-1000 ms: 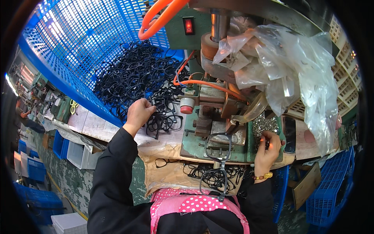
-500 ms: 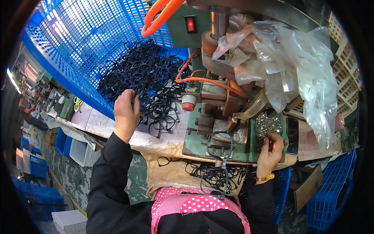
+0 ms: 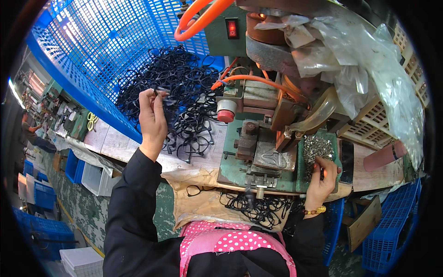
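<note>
My left hand (image 3: pixel 152 119) is raised over a heap of black eyeglass frames (image 3: pixel 171 87) that spills out of a tilted blue mesh basket (image 3: pixel 97 51); its fingers pinch one black frame at the top. My right hand (image 3: pixel 322 177) rests at the right edge of a green press machine (image 3: pixel 258 159), with its fingertips in a pile of small silvery metal parts (image 3: pixel 316 147). Whether it holds a part is hidden by the fingers. A metal die block (image 3: pixel 270 157) sits between the hands.
An orange hose (image 3: pixel 198 18) and a red switch (image 3: pixel 232 28) are on the machine's upper body. Clear plastic sheeting (image 3: pixel 369 60) hangs at right. More black frames (image 3: pixel 256 207) lie on my lap below the bench. Blue crates (image 3: pixel 392 235) stand at the lower right and left.
My left hand has risen from the bench-side frames up into the heap and now pinches a frame. My right hand has stayed at the metal parts.
</note>
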The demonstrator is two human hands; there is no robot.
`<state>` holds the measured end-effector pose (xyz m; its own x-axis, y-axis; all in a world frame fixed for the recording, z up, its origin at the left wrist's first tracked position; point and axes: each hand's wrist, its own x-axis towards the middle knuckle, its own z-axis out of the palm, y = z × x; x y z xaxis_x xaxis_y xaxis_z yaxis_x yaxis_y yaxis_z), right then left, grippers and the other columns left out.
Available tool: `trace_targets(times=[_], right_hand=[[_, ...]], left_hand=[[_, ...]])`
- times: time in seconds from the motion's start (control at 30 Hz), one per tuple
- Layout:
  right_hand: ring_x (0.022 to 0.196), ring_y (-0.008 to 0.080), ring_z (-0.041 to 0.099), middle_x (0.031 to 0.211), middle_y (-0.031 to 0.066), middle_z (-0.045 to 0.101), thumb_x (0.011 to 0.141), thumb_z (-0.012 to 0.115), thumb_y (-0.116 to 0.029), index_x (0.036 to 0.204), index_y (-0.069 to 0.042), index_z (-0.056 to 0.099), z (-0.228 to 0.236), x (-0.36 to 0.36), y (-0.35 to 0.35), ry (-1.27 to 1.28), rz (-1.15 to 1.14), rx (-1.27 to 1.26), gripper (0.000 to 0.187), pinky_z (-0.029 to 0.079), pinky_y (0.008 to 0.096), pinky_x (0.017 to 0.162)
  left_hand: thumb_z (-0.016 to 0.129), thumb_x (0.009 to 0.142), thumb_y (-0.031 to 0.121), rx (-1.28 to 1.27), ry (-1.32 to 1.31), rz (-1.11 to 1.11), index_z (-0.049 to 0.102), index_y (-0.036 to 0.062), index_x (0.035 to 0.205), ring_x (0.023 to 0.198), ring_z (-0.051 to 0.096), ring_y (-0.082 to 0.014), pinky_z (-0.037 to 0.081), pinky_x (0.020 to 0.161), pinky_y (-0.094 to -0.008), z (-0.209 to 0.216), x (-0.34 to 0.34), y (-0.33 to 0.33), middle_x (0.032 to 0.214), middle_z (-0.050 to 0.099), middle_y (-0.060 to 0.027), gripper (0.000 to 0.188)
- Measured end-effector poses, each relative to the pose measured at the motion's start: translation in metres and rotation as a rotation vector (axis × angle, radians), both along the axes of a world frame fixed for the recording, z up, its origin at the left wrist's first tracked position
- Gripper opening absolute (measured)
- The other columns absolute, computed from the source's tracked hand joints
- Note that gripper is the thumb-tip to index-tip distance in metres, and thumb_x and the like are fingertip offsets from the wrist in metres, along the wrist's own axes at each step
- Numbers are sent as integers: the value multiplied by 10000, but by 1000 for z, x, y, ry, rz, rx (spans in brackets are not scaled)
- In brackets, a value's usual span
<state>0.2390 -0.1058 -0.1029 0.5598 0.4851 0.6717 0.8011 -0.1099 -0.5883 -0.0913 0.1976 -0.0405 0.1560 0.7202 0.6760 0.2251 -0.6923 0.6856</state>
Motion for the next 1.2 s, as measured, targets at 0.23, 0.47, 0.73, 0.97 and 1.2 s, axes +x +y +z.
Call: trace_targets(times=[0.23,0.47,0.73,0.97,1.2], right_hand=[[969,295,622,985,117,686,867,653,87,1049,-29,723,-5,2,0,37,20,42,227,455,411,993],[989,299,626,994,109,690,877,645,77,1046,-28,709,-1,0,0,27,-6,19,208,436,432,1041],[995,282,626,1001,101,694,877,647,78,1045,-36,699,-4,1,-1,25,-23,19,209,444,412,1011],[974,276,624,985,91,686,872,650,72,1013,-36,679,-4,1,0,17,-23,18,181,430,401,994],[959,269,619,965,84,663,868,644,42,988,-32,653,-3,2,0,52,-28,4,141,361,384,1053]], left_hand=[[513,1075,246,-659,-370,-186,469,157,1195,573,578,-126,465,506,-249,12,13,-4,879,621,-75,155],[554,1062,289,-531,-287,-9,531,151,1095,563,408,-57,369,470,-196,10,14,0,774,479,20,144],[611,1024,221,-364,80,-60,681,8,1134,842,677,-149,535,786,-297,-8,-12,31,1013,716,-71,249],[762,832,505,-249,1041,452,552,39,1024,844,697,-393,538,730,-483,-50,-24,6,903,701,-193,546],[641,950,284,-213,831,356,553,71,995,817,692,-420,534,689,-498,-40,-35,8,885,715,-176,235]])
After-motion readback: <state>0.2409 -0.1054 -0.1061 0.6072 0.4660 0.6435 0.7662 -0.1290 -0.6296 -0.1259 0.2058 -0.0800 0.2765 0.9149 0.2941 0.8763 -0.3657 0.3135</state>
